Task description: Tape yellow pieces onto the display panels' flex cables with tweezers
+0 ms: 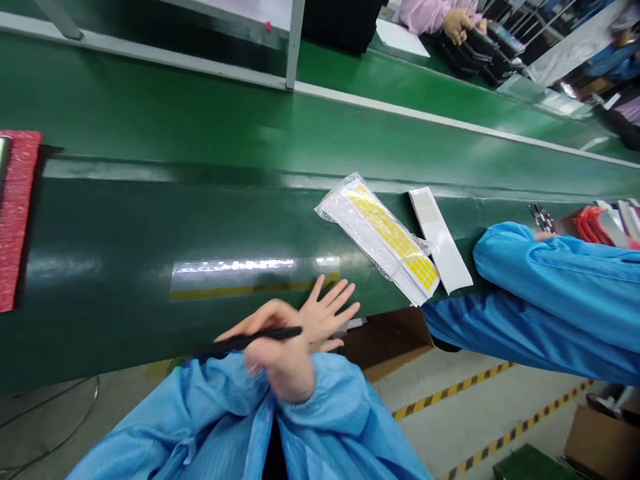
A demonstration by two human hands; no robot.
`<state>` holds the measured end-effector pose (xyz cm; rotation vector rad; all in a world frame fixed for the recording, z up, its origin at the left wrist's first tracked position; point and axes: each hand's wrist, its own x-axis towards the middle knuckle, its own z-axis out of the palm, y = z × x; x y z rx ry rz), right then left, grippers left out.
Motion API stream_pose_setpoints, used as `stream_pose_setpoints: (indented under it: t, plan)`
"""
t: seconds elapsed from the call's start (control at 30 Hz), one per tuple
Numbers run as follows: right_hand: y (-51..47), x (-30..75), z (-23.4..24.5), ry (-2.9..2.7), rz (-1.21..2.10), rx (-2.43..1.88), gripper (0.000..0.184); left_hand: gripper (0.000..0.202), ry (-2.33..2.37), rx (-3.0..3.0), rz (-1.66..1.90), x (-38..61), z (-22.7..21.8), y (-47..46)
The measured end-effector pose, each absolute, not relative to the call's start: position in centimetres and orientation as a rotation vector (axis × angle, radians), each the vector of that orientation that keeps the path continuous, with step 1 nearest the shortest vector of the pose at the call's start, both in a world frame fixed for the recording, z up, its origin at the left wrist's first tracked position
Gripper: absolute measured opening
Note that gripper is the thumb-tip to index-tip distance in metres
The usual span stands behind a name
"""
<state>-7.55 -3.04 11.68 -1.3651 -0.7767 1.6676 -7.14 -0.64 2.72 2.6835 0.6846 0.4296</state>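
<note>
My right hand [280,360] is closed around a thin black pen-like tool [250,340] that points left; the hand is smeared by motion. Just beyond it my left hand [327,313] is open, fingers spread, at the near edge of the green belt [150,220]. Both wrists are in light blue sleeves. A clear film strip with a yellow edge [250,277] lies flat on the belt just past my fingertips. To the right lies a clear bag of white sheets with yellow labels [385,237], with a white backing strip [440,240] next to it.
A co-worker's blue sleeve [550,293] reaches across the belt at right, hand [543,235] near small tools. A red mat [15,213] lies at the far left. A brown cardboard box [385,340] sits below the belt's edge. Another person in pink [435,13] works at the far bench.
</note>
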Motion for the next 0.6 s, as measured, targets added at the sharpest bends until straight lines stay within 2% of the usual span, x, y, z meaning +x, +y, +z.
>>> stream_pose_setpoints:
  t: [0.07,0.13,0.2,0.3,0.43,0.6]
  plan:
    - [-4.0,-11.0,10.5,-0.589,2.04,-1.038,0.023,0.064,0.64,2.755,0.381,-5.9,2.6,-0.5]
    - [-4.8,-13.4,8.4,-0.34,2.258,-0.869,0.028,0.059,0.648,2.824,0.325,-5.4,2.5,-0.3]
    - [-5.1,-14.5,6.4,-0.185,2.274,-0.951,0.037,0.06,0.67,2.867,0.285,-5.4,2.6,-0.2]
    - [-5.1,-14.6,5.5,-0.197,2.353,-0.84,0.047,0.063,0.674,2.884,0.257,-5.4,2.8,-0.1]
    - [-5.4,-15.1,7.3,-0.074,2.339,-0.799,0.047,0.069,0.649,2.862,0.235,-3.6,2.8,0.3]
    - [-6.3,-17.9,6.8,-0.116,2.643,-0.458,0.048,0.059,0.654,2.924,0.276,-0.4,2.3,0.3]
